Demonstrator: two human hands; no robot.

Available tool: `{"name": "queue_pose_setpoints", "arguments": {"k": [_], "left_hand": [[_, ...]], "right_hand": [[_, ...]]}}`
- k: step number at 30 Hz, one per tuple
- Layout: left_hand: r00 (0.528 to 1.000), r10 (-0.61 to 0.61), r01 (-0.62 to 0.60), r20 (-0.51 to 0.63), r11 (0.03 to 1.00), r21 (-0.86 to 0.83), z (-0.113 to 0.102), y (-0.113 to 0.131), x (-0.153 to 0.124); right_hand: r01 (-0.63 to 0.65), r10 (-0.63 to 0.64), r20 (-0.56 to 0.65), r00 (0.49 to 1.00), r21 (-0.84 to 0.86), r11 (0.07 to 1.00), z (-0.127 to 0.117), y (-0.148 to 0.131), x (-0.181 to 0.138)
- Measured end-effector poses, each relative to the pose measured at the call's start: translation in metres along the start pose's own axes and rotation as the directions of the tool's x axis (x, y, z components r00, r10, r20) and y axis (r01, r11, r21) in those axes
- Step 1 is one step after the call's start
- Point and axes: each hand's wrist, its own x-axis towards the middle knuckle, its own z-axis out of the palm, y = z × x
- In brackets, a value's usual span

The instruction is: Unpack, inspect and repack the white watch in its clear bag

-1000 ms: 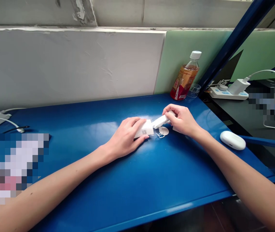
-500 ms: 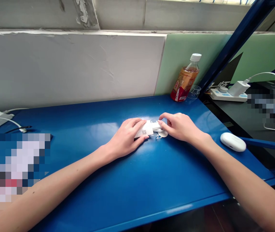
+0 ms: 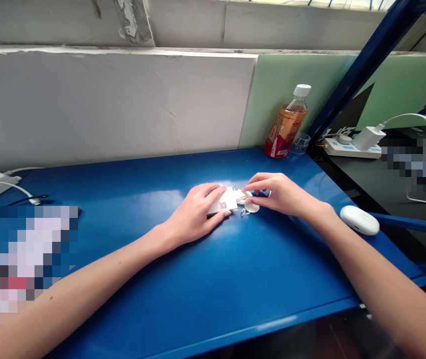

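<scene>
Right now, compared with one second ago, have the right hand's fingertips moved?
Yes: judged against the drink bottle, the fingertips of the right hand have shifted left and farther from it.
</scene>
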Motion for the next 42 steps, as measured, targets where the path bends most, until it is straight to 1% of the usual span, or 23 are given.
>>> {"name": "queue_pose_setpoints", "arguments": {"k": [4, 8, 12, 15, 21, 23, 26, 28, 31, 35, 38, 42], "left_hand": [[1.0, 0.004, -0.004, -0.002, 1.0, 0.006, 0.001, 0.0, 0.0], [1.0, 0.005, -0.005, 0.004, 1.0, 0.027, 0.002, -0.001, 0.0], [1.0, 0.0, 0.0, 0.003, 1.0, 0.026, 0.002, -0.001, 0.0], [1.0, -0.001, 0.001, 0.0, 1.0, 0.017, 0.002, 0.0, 0.0], [1.0, 0.001, -0.001, -0.001, 1.0, 0.018, 0.001, 0.0, 0.0], [1.0, 0.001, -0.001, -0.002, 1.0, 0.02, 0.001, 0.0, 0.0], [1.0, 0.0, 0.0, -0.001, 1.0, 0.019, 0.001, 0.0, 0.0], [1.0, 0.001, -0.001, 0.001, 1.0, 0.023, 0.001, 0.0, 0.0], [1.0, 0.002, -0.002, 0.001, 1.0, 0.028, 0.002, -0.001, 0.0], [1.0, 0.004, -0.004, -0.006, 1.0, 0.021, 0.002, -0.001, 0.0], [1.0, 0.009, -0.008, -0.01, 1.0, 0.014, 0.002, -0.001, 0.0], [1.0, 0.009, -0.009, -0.012, 1.0, 0.018, 0.001, 0.0, -0.001]], "right_hand": [[0.007, -0.009, -0.051, 0.999, -0.034, 0.999, 0.008, -0.005, 0.001], [0.015, -0.02, -0.053, 0.998, -0.086, 0.996, 0.004, -0.004, 0.0], [0.009, -0.011, -0.034, 0.999, -0.079, 0.997, 0.002, 0.0, 0.0], [0.012, -0.015, -0.034, 0.999, -0.079, 0.997, 0.007, 0.0, 0.001], [0.015, -0.025, -0.124, 0.992, -0.079, 0.997, 0.022, -0.007, 0.003], [0.015, -0.026, -0.125, 0.992, -0.087, 0.996, 0.023, -0.008, 0.004], [0.003, -0.016, -0.128, 0.992, -0.105, 0.995, 0.017, -0.007, 0.003], [-0.007, -0.006, -0.135, 0.991, -0.089, 0.996, 0.011, -0.006, 0.002], [-0.013, 0.008, -0.088, 0.996, -0.055, 0.998, 0.005, -0.007, 0.002], [-0.029, 0.026, -0.055, 0.998, -0.053, 0.998, 0.005, -0.012, 0.002], [-0.048, 0.05, -0.056, 0.997, 0.028, 0.998, 0.008, -0.014, 0.002], [-0.039, 0.046, -0.047, 0.998, 0.151, 0.988, 0.012, -0.016, 0.002]]}}
